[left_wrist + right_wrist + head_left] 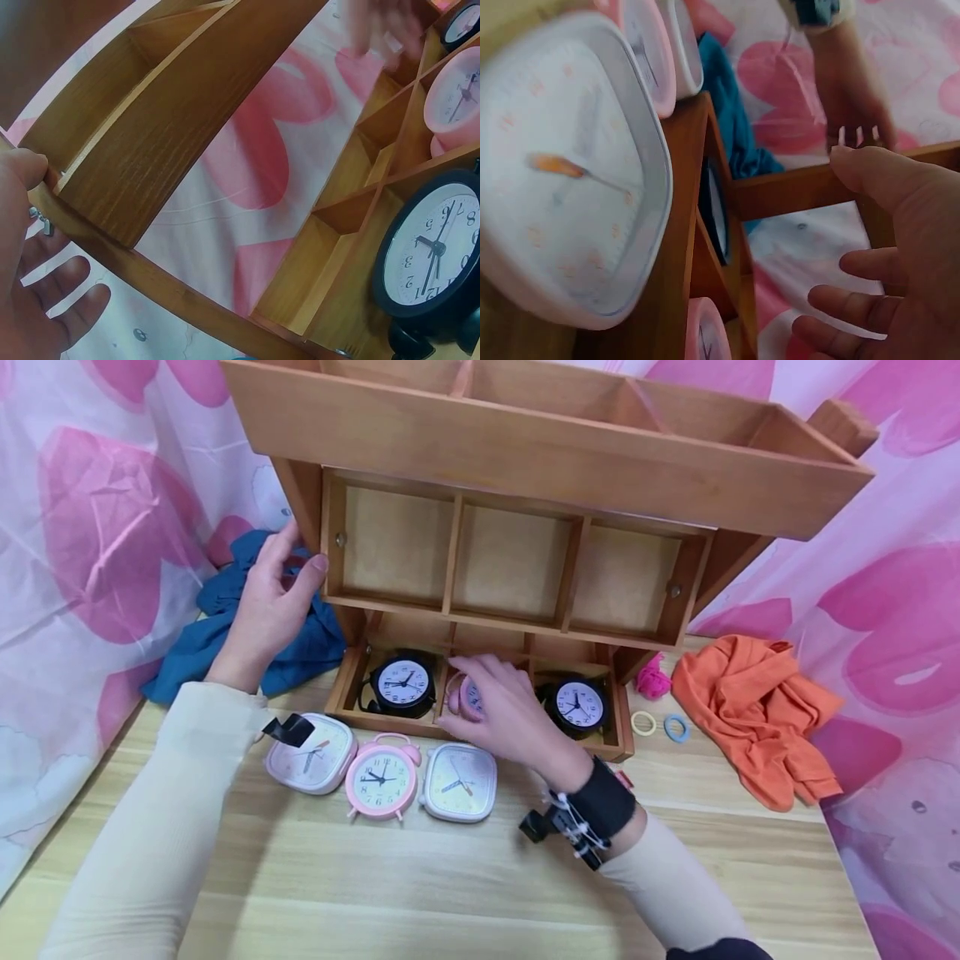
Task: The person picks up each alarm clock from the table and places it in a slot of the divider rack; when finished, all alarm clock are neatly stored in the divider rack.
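Observation:
A wooden compartment shelf [510, 620] stands at the back of the table. My left hand [288, 568] is at its left side, with the thumb pressed on the frame edge [75, 217] and the fingers [67, 292] straight behind it. My right hand [487, 702] reaches into the bottom middle compartment, where a small pink clock [470, 697] sits. In the right wrist view the fingers [855, 304] are spread and hold nothing. Black clocks fill the bottom left [403, 683] and bottom right [579, 703] compartments.
Three clocks lie in a row in front of the shelf: a pink square one [311, 753], a pink twin-bell one [381, 777] and a white square one [459, 781]. A blue cloth [217, 635] lies at the left. An orange cloth [757, 710] and two hair ties [660, 725] lie at the right.

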Demonstrator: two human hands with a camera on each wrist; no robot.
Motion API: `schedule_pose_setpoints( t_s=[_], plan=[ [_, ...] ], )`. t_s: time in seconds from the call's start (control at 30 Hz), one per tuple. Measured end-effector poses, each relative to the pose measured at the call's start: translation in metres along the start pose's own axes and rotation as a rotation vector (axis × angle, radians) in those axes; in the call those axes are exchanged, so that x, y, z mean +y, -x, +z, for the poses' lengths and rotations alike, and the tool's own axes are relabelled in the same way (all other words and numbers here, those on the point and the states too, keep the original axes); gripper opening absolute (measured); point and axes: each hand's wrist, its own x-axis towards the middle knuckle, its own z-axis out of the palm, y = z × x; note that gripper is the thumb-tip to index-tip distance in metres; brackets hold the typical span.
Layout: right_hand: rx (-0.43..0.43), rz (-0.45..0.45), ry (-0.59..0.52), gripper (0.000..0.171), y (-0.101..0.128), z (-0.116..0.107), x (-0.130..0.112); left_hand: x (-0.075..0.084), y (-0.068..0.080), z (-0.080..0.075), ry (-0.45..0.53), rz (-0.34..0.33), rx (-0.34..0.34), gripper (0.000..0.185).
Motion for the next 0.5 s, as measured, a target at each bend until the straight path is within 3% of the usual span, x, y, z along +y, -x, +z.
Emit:
schedule_pose_setpoints(
  t_s=[0.2, 0.5],
  plan=[
    [-0.036, 0.017, 0.004, 0.084, 0.042, 0.006, -0.003, 0.001, 0.001, 0.0, -0.003, -0.007, 0.001, 0.057],
    [-0.111, 0.056, 0.04, 0.101, 0.083, 0.043, -0.005, 0.0, 0.001, -0.001, 0.001, -0.008, 0.004, 0.055]
  ],
)
